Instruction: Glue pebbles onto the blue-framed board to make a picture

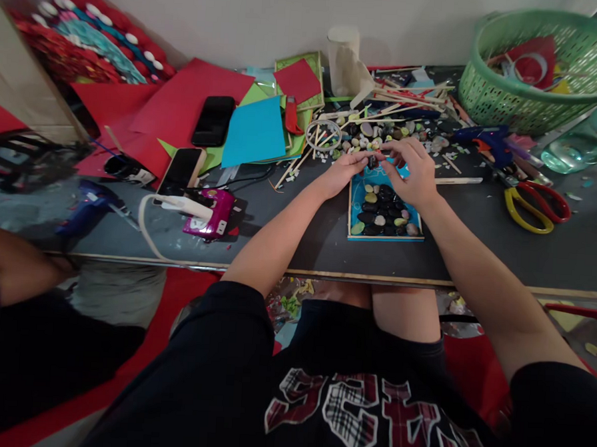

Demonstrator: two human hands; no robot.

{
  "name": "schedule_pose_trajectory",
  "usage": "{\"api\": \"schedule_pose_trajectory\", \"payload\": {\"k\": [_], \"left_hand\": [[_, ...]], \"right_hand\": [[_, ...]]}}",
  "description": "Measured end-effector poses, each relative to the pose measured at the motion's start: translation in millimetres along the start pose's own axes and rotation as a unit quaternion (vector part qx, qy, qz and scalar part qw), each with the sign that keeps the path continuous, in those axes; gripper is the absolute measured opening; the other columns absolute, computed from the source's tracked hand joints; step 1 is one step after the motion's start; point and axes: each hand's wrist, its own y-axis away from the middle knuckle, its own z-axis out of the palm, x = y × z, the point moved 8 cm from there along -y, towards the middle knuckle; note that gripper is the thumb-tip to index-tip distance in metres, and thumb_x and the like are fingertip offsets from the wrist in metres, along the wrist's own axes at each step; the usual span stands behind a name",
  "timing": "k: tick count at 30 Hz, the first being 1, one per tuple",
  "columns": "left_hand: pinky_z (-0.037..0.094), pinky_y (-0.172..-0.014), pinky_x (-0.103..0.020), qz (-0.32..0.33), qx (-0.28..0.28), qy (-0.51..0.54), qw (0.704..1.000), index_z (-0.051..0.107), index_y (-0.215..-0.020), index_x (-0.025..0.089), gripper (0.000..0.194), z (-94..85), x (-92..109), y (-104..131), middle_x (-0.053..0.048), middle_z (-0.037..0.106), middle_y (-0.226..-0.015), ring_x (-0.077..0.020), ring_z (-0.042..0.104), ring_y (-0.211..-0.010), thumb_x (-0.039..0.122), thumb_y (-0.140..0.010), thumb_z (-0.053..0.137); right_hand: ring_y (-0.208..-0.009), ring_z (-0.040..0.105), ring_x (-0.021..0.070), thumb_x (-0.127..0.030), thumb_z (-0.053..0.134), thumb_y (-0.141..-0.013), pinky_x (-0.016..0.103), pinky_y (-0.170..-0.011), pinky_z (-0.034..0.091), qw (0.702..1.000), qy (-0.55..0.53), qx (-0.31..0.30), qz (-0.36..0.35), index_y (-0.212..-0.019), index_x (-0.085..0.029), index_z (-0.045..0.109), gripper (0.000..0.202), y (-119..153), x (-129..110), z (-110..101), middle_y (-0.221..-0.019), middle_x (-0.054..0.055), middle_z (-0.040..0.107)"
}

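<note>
A small dark pebble [372, 161] is pinched between the fingertips of my left hand [345, 174] and my right hand [410, 170]. Both hands hover over the far end of a blue board [358, 198] with a thin pale wooden rim. On the board's near part lie black pebbles [387, 208], with pale and greenish ones among them. Fine pale lines show on the blue near my fingers. Just beyond my hands is a pile of loose mixed pebbles [367, 130], and a clear tape roll [324, 135] rests at its left.
Scissors [537, 204], a blue glue gun [485, 141] and a green basket [523, 95] are on the right. Left are a purple power adapter [209, 213], phones [212, 120], coloured paper [256, 131] and another glue gun [90, 206]. Another person's arm [23, 266] is at far left.
</note>
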Motion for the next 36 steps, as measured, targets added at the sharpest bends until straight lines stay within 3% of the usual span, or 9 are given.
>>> {"api": "schedule_pose_trajectory", "payload": {"k": [4,8,10,11,14,19,26,31,36], "left_hand": [[0.054,-0.085,-0.034,0.019,0.006,-0.028,0.999,0.076,-0.112,0.023,0.065,-1.3,5,1,-0.008,0.075,-0.119,-0.0253,0.069,-0.106,0.081,-0.085,0.062],[0.053,-0.083,-0.033,0.013,0.003,-0.059,0.998,0.075,-0.114,0.023,0.061,0.1,7,2,-0.008,0.072,-0.126,-0.0247,0.067,-0.107,0.076,-0.091,0.057],[0.052,-0.086,-0.033,0.002,0.003,-0.064,0.998,0.075,-0.113,0.022,0.06,1.2,8,2,-0.009,0.071,-0.127,-0.0252,0.065,-0.11,0.075,-0.092,0.057],[0.051,-0.087,-0.033,-0.002,0.005,-0.062,0.998,0.074,-0.112,0.021,0.059,1.4,8,2,-0.01,0.072,-0.126,-0.0255,0.065,-0.111,0.074,-0.092,0.057],[0.051,-0.088,-0.034,-0.01,0.008,-0.056,0.998,0.074,-0.109,0.02,0.056,1.7,8,3,-0.011,0.072,-0.122,-0.0255,0.065,-0.11,0.071,-0.092,0.059],[0.051,-0.086,-0.033,0.002,-0.003,-0.064,0.998,0.076,-0.11,0.021,0.056,2.2,9,2,-0.009,0.073,-0.119,-0.0254,0.066,-0.109,0.072,-0.093,0.058],[0.052,-0.089,-0.033,-0.009,0.002,-0.062,0.998,0.076,-0.112,0.022,0.051,0.9,5,2,-0.008,0.073,-0.126,-0.0255,0.066,-0.112,0.067,-0.095,0.058],[0.053,-0.09,-0.033,-0.016,-0.001,-0.047,0.999,0.077,-0.111,0.021,0.046,2.9,6,3,-0.009,0.074,-0.123,-0.0259,0.067,-0.113,0.061,-0.098,0.059],[0.052,-0.089,-0.032,-0.003,-0.012,-0.039,0.999,0.077,-0.113,0.019,0.048,5.5,10,3,-0.009,0.074,-0.124,-0.0263,0.066,-0.115,0.062,-0.097,0.06]], "right_hand": [[-0.103,0.065,0.0314,-0.062,0.038,-0.105,0.052,-0.09,0.057,1.0,0.015,0.018,0.019,-0.111,-0.028,0.067,0.045,-7,11,-10,-0.108,0.012,0.067],[-0.111,0.058,0.0302,-0.056,0.045,-0.106,0.052,-0.1,0.052,0.988,0.043,0.147,0.011,-0.095,-0.027,0.068,0.038,-15,43,-65,-0.109,0.014,0.063],[-0.115,0.056,0.0316,-0.047,0.056,-0.103,0.055,-0.105,0.047,0.987,0.061,0.148,0.027,-0.092,-0.024,0.069,0.029,-17,66,-84,-0.113,0.017,0.062],[-0.118,0.056,0.0331,-0.041,0.06,-0.101,0.058,-0.109,0.043,0.989,0.077,0.115,0.048,-0.092,-0.023,0.071,0.023,-18,79,-87,-0.115,0.017,0.064],[-0.119,0.058,0.0356,-0.027,0.068,-0.093,0.06,-0.111,0.039,0.988,0.106,0.022,0.11,-0.087,-0.02,0.071,0.01,-15,108,-82,-0.112,0.019,0.067],[-0.106,0.068,0.0323,-0.021,0.065,-0.089,0.051,-0.1,0.052,0.978,0.113,-0.06,0.163,-0.082,-0.022,0.066,0.007,-11,119,-53,-0.1,0.011,0.072],[-0.099,0.071,0.0344,-0.038,0.057,-0.096,0.055,-0.099,0.053,0.957,0.118,-0.066,0.257,-0.082,-0.024,0.064,0.022,-3,130,-37,-0.091,0.012,0.073],[-0.095,0.072,0.0336,-0.03,0.062,-0.091,0.053,-0.096,0.055,0.951,0.126,-0.036,0.279,-0.089,-0.02,0.07,0.013,-2,128,-37,-0.087,0.011,0.074],[-0.089,0.073,0.0314,-0.027,0.071,-0.087,0.048,-0.092,0.057,0.945,0.143,-0.012,0.293,-0.094,-0.018,0.076,0.012,-3,111,-42,-0.085,0.011,0.076]]}}
